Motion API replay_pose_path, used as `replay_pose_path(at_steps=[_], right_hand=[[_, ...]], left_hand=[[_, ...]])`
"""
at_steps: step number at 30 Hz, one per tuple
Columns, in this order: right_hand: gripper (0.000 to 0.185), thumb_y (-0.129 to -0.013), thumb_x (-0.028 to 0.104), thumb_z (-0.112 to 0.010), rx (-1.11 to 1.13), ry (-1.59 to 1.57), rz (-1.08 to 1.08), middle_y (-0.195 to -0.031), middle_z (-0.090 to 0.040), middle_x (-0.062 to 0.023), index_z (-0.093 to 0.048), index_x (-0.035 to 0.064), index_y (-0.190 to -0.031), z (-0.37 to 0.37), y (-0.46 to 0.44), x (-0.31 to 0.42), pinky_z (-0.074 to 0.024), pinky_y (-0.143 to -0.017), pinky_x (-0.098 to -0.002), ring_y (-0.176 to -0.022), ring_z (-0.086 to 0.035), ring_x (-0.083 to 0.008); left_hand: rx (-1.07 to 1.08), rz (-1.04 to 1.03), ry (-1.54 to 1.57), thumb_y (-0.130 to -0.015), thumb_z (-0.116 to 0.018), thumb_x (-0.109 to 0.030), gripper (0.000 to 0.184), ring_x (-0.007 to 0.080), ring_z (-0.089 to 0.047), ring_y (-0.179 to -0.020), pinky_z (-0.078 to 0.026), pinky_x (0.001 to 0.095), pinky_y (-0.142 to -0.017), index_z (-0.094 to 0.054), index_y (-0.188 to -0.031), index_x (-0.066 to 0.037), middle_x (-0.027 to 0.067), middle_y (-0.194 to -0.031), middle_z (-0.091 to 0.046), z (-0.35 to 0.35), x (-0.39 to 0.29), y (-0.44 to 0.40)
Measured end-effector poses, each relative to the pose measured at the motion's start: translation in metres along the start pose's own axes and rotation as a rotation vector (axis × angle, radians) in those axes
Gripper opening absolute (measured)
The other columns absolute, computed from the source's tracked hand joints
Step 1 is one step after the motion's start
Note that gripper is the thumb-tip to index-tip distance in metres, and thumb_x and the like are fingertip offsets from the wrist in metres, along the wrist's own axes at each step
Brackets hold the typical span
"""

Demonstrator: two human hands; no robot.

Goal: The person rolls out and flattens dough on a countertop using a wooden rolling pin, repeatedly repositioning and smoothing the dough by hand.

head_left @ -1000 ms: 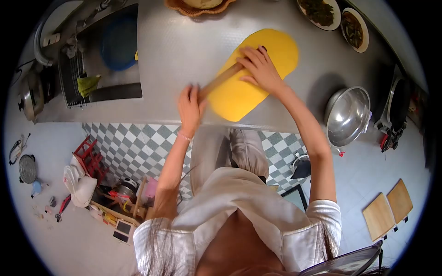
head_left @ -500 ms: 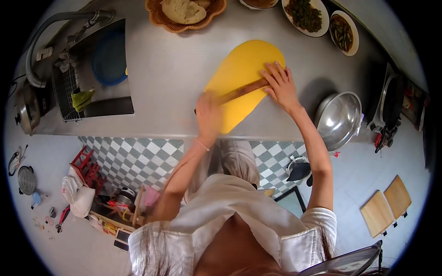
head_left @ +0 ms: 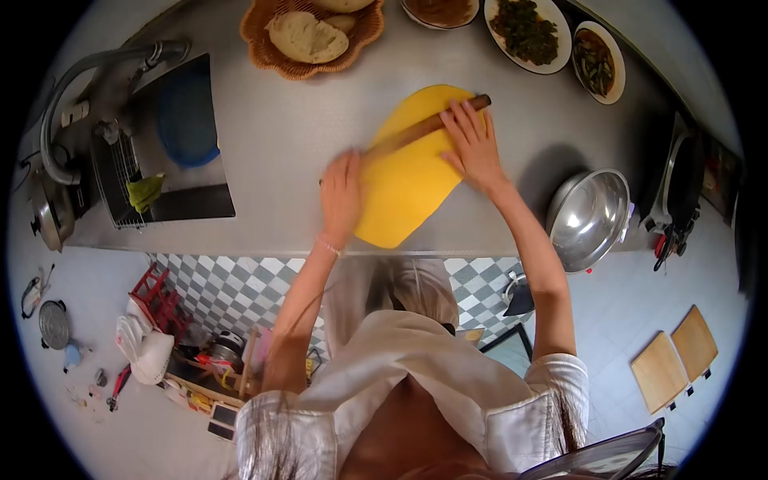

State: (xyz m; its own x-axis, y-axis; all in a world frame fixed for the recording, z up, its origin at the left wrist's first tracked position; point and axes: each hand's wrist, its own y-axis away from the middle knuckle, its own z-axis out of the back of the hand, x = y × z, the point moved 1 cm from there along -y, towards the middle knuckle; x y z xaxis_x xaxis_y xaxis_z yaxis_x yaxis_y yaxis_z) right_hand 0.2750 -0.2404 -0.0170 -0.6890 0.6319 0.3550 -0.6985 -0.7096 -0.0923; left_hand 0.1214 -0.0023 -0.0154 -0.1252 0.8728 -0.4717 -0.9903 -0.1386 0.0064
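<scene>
Yellow, flat, elongated dough-like sheet [head_left: 404, 192] lies aslant on the grey metal surface [head_left: 280, 128], its rounded far end to the right and its narrower near end just beside the front edge. Rolling seems to be the step in hand: a brown wooden rolling pin [head_left: 424, 131] crosses the sheet's upper part diagonally. The right hand [head_left: 478, 156] lies across the pin near its far end, fingers extended, its grip loose rather than clenched; that end of the pin sticks out past the sheet. The left hand [head_left: 342, 196] is at the other end, beyond the sheet's left edge; blur hides how far its fingers curl, so I cannot tell whether its grip closes. A further pass would call for even pressure from both hands, with the pin level, and for care at the near end, where little room separates the sheet from the front edge. Leftward, there is working room before the sink [head_left: 192, 204]; above, there is some before the scalloped brown wicker basket [head_left: 254, 50]. Rightward, the shiny round steel bowl [head_left: 590, 220] sits close to the right forearm [head_left: 532, 240], so a wide sweep that way could knock it.
</scene>
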Motion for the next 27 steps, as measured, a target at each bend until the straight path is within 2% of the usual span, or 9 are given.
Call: replay_pose_path(at_steps=[6, 10, 13, 14, 17, 20, 22, 25, 27], right_hand=[[0.046, -0.079, 0.024, -0.067, -0.046, -0.010, -0.048, -0.126, -0.049, -0.0046, -0.055, 0.0151, -0.123, 0.016, 0.003, 0.004, -0.0262, -0.110, -0.0489, -0.118, -0.044, -0.0238], [0.041, -0.079, 0.022, -0.066, -0.098, 0.014, 0.009, -0.125, -0.051, -0.0043, -0.056, 0.0148, -0.119, 0.026, 0.000, 0.004, -0.0274, -0.109, -0.0472, -0.121, -0.044, -0.0231], [0.041, -0.079, 0.021, -0.066, -0.072, 0.053, -0.187, -0.130, -0.051, -0.0036, -0.057, 0.0137, -0.118, 0.026, 0.040, 0.029, -0.0268, -0.109, -0.0471, -0.128, -0.041, -0.0228], [0.052, -0.078, 0.024, -0.067, 0.016, 0.077, -0.279, -0.141, -0.043, -0.0066, -0.053, 0.0121, -0.127, 0.012, 0.058, 0.036, -0.0234, -0.110, -0.0494, -0.136, -0.033, -0.0263], [0.062, -0.081, 0.029, -0.065, -0.024, 0.018, -0.572, -0.148, -0.033, -0.0119, -0.044, 0.0104, -0.137, -0.009, 0.063, 0.055, -0.0190, -0.111, -0.0524, -0.138, -0.027, -0.0326], [0.066, -0.085, 0.032, -0.059, -0.172, 0.162, -0.672, -0.151, -0.026, -0.0175, -0.036, 0.0097, -0.143, -0.003, 0.011, 0.025, -0.0162, -0.112, -0.0541, -0.139, -0.023, -0.0383], [0.062, -0.089, 0.031, -0.053, -0.395, 0.155, -0.631, -0.150, -0.027, -0.0200, -0.035, 0.0065, -0.143, 0.001, -0.025, -0.007, -0.0162, -0.112, -0.0544, -0.138, -0.023, -0.0393], [0.064, -0.089, 0.030, -0.053, -0.542, 0.097, -0.611, -0.150, -0.026, -0.0211, -0.033, 0.0035, -0.143, 0.003, -0.038, -0.026, -0.0159, -0.111, -0.0554, -0.138, -0.023, -0.0393], [0.064, -0.088, 0.031, -0.053, -0.424, 0.098, -0.652, -0.150, -0.026, -0.0203, -0.033, 0.0022, -0.142, 0.000, -0.011, -0.008, -0.0158, -0.111, -0.0554, -0.138, -0.023, -0.0388]], left_hand=[[0.026, -0.076, 0.133, -0.079, -0.064, -0.005, 0.040, 0.0326, -0.054, -0.099, -0.043, 0.0430, -0.087, -0.058, -0.119, -0.004, 0.0122, -0.107, -0.058, 0.002, 0.005, 0.005], [0.104, -0.122, 0.132, -0.079, -0.064, -0.004, 0.042, 0.0329, -0.053, -0.102, -0.042, 0.0424, -0.089, -0.057, -0.121, -0.004, 0.0122, -0.111, -0.057, 0.029, 0.005, -0.007], [0.164, -0.177, 0.073, -0.080, -0.063, -0.005, 0.049, 0.0340, -0.050, -0.112, -0.039, 0.0423, -0.096, -0.051, -0.128, -0.003, 0.0142, -0.122, -0.054, 0.037, 0.003, -0.021], [0.159, -0.197, 0.046, -0.081, -0.062, -0.007, 0.051, 0.0344, -0.048, -0.116, -0.038, 0.0427, -0.099, -0.048, -0.130, -0.003, 0.0150, -0.126, -0.052, 0.034, 0.000, -0.030], [0.081, -0.256, -0.062, -0.084, -0.058, -0.015, 0.056, 0.0352, -0.041, -0.126, -0.034, 0.0442, -0.104, -0.041, -0.136, -0.002, 0.0172, -0.135, -0.046, 0.019, -0.010, -0.057], [-0.024, -0.318, -0.136, -0.090, -0.049, -0.024, 0.051, 0.0370, -0.041, -0.125, -0.033, 0.0455, -0.106, -0.041, -0.136, -0.002, 0.0177, -0.136, -0.044, 0.002, -0.011, -0.112], [-0.044, -0.331, -0.092, -0.093, -0.045, -0.026, 0.047, 0.0377, -0.043, -0.122, -0.034, 0.0460, -0.105, -0.044, -0.133, -0.001, 0.0176, -0.134, -0.046, -0.006, -0.017, -0.154], [0.000, -0.316, 0.023, -0.092, -0.045, -0.024, 0.042, 0.0372, -0.045, -0.120, -0.035, 0.0463, -0.103, -0.047, -0.128, -0.002, 0.0178, -0.132, -0.048, -0.006, -0.017, -0.167], [-0.014, -0.361, 0.043, -0.093, -0.044, -0.024, 0.039, 0.0366, -0.046, -0.118, -0.035, 0.0465, -0.103, -0.049, -0.125, -0.002, 0.0178, -0.130, -0.050, -0.015, -0.001, -0.150]])
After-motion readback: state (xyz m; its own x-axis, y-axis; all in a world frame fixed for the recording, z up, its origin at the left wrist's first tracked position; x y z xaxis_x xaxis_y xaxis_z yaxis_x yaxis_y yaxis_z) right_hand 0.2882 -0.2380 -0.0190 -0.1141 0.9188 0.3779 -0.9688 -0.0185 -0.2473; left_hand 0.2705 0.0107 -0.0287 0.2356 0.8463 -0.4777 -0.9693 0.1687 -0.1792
